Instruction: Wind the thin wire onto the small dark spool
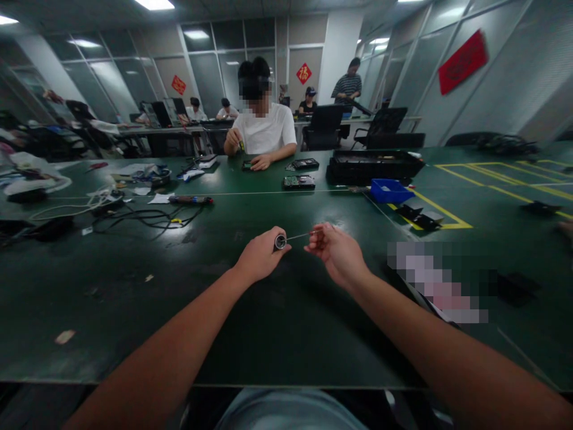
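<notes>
My left hand (pixel 262 254) is closed around a short dark cylinder (pixel 280 242), whose round, silver-rimmed end faces me. From beside that end a thin metal rod (pixel 298 237) runs across to my right hand (pixel 336 251). The fingertips of my right hand pinch the rod's far end. Whether the rod sits inside the cylinder or only touches its rim, I cannot tell. Both hands are above the green table (pixel 286 334), and the cylinder's back part is hidden in my left palm.
Opposite sits a person in a white shirt (pixel 266 131), handling a small device. Hard drives (pixel 299 181), a black tray (pixel 373 167) and a blue bin (pixel 391 191) lie ahead. Cables (pixel 138 218) and a dark screwdriver-like tool (pixel 191 200) are at left; a blurred-out flat object (pixel 436 280) lies right.
</notes>
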`<state>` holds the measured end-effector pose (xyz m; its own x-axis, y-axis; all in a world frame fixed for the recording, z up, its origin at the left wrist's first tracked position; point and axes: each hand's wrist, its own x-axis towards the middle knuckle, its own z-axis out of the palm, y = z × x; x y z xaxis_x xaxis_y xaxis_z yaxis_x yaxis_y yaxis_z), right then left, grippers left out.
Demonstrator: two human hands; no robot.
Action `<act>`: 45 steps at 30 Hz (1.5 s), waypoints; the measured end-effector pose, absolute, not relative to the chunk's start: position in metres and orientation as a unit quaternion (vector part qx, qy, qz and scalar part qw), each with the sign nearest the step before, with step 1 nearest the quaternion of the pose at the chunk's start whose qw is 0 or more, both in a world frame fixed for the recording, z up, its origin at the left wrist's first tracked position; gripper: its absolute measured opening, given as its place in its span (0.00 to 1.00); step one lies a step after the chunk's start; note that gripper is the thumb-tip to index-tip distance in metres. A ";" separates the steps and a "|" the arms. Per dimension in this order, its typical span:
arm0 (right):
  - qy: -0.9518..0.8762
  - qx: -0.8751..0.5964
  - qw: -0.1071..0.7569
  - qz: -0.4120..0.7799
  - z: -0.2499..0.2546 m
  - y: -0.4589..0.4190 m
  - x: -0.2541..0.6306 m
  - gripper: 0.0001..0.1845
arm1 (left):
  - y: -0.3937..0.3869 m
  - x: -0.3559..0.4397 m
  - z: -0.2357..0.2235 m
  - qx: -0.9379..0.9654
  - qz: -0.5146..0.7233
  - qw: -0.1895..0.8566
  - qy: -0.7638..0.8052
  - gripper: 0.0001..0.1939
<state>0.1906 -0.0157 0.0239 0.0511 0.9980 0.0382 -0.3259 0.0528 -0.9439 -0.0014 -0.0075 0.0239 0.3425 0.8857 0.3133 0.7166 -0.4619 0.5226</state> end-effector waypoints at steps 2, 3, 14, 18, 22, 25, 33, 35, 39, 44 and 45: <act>-0.378 -0.424 0.593 0.571 0.024 -0.011 0.196 0.15 | -0.008 -0.001 0.025 0.803 0.275 0.151 0.506 0.09; -0.383 -0.428 0.601 0.556 0.023 -0.010 0.197 0.15 | -0.008 -0.001 0.025 0.802 0.268 0.160 0.509 0.09; -0.525 -0.447 0.650 0.319 0.022 -0.019 0.193 0.10 | -0.001 -0.007 0.012 0.770 0.271 0.186 0.546 0.10; -0.557 -0.468 0.648 0.226 0.035 -0.022 0.196 0.10 | -0.001 -0.009 0.012 0.764 0.276 0.201 0.547 0.10; -0.585 -0.437 0.664 0.163 0.056 -0.034 0.196 0.09 | -0.002 -0.010 0.013 0.764 0.278 0.211 0.542 0.09; -0.634 -0.446 0.614 0.148 0.074 -0.043 0.195 0.06 | -0.002 -0.012 0.013 0.767 0.279 0.211 0.538 0.09; -0.809 -0.534 0.236 0.064 0.092 0.002 0.200 0.13 | -0.003 -0.014 0.013 0.771 0.278 0.199 0.537 0.10; -0.827 -0.544 0.116 0.085 0.078 0.030 0.208 0.11 | -0.002 -0.015 0.013 0.772 0.275 0.204 0.535 0.10; -0.828 -0.549 0.055 0.100 0.048 0.076 0.225 0.16 | -0.002 -0.017 0.012 0.776 0.269 0.209 0.530 0.10; -0.833 -0.537 -0.015 0.132 0.035 0.101 0.225 0.20 | -0.002 -0.019 0.011 0.778 0.267 0.213 0.527 0.10; -0.835 -0.532 -0.026 0.138 0.035 0.103 0.223 0.18 | -0.002 -0.020 0.011 0.778 0.266 0.213 0.527 0.10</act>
